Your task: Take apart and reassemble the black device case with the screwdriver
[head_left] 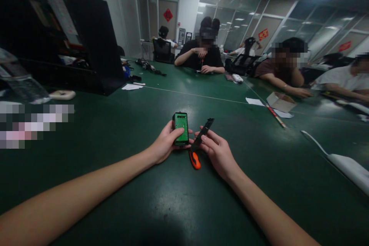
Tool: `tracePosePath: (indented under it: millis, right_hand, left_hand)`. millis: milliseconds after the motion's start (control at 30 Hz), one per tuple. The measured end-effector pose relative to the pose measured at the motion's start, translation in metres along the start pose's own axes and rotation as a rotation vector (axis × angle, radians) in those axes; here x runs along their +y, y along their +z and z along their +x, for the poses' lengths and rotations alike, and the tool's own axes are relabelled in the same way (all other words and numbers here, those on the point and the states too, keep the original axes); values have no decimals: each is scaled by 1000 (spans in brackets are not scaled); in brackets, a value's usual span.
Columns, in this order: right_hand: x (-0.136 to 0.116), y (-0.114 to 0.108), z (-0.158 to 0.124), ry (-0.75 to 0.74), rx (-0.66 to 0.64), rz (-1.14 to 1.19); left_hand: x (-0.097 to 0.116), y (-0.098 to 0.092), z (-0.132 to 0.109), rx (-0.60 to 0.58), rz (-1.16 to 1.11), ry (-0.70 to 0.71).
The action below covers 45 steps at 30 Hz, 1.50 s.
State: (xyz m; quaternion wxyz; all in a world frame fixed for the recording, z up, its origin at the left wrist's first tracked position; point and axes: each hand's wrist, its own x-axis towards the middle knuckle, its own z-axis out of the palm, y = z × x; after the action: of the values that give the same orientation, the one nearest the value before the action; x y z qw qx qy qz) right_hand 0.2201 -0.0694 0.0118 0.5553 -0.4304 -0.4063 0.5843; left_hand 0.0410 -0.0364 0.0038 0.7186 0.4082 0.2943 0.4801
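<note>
- Your left hand gripped the opened device, green board up, thumb across its lower edge.
- Your right hand pinched a black strip just right of that thumb; an orange handle lay below those fingers on the table.
- A firm left grip, with the board level, likely suited you best.

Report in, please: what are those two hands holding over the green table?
Left hand shut on small device, green circuit board exposed. Right hand pinches black strip, orange-handled tool beside it. Cardboard box and papers lie well off.
</note>
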Motion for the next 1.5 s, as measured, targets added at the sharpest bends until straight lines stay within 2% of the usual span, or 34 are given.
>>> tracePosePath:
  millis: [100, 267, 400, 600, 933, 1067, 1267, 1400, 1500]
  right_hand:
    - [-2, 1, 0, 14, -60, 100]
    - [-3, 0, -1, 41, -112, 138]
    - [-2, -2, -3, 53, -174, 106]
    - [-4, -3, -3, 22, -202, 2]
    - [-7, -3, -2, 47, -298, 89]
    - [-9, -4, -3, 54, -326, 72]
    - [-6, -3, -3, 37, -306, 43]
    - [1, -1, -3, -118, -208, -146]
    - [4, 4, -7, -242, -127, -332]
  left_hand:
    - [1, 0, -1, -20, -11, 2]
    - [1, 2, -2, -51, -13, 55]
    - [2, 2, -2, -52, 13, 68]
    - [0, 0, 0, -36, 7, 90]
    - [-4, 0, 3, -49, 34, 123]
    - [-2, 2, 2, -14, 39, 100]
    - [2, 3, 0, -53, -96, 26]
    - [1, 1, -1, -140, -158, 28]
    - [0, 2, -2, -157, -138, 40]
